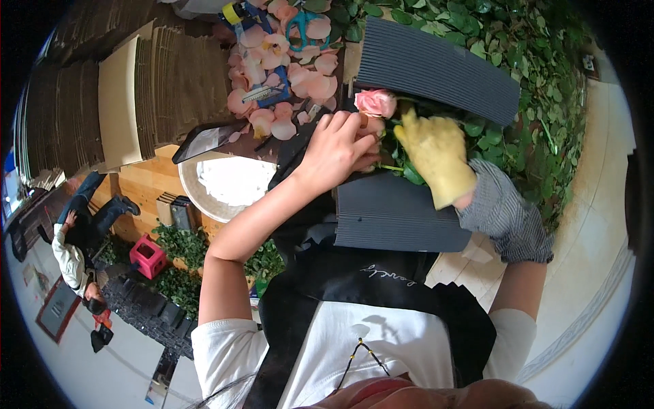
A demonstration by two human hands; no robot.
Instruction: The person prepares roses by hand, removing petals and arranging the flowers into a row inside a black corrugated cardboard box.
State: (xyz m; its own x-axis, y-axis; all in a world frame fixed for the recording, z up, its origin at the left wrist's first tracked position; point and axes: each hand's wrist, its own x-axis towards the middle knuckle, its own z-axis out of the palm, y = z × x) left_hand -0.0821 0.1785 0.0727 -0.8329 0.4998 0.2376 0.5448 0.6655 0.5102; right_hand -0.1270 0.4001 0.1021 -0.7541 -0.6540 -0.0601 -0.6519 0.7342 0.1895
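A pink rose (pixel 375 103) lies with its bloom toward the left, between two dark corrugated panels. My bare left hand (pixel 338 148) is closed just below the bloom, its fingers curled around the flower heads there; the fingertips are partly hidden. My right hand (pixel 434 151), in a yellow glove and a grey striped sleeve, is closed around the stem among green leaves (pixel 412 173), right of the bloom. One dark panel (pixel 436 68) slants beyond my hands. The other panel (pixel 402 215) lies nearer to my body.
Loose pink petals (pixel 317 85), teal scissors (pixel 302 28) and a phone (pixel 208 142) lie at the left. A round bin (pixel 197 198) holds white material. Stacked cardboard (pixel 119 102) stands farther left. Leafy stems (pixel 538 88) heap at the right. Another person (pixel 71 255) sits at far left.
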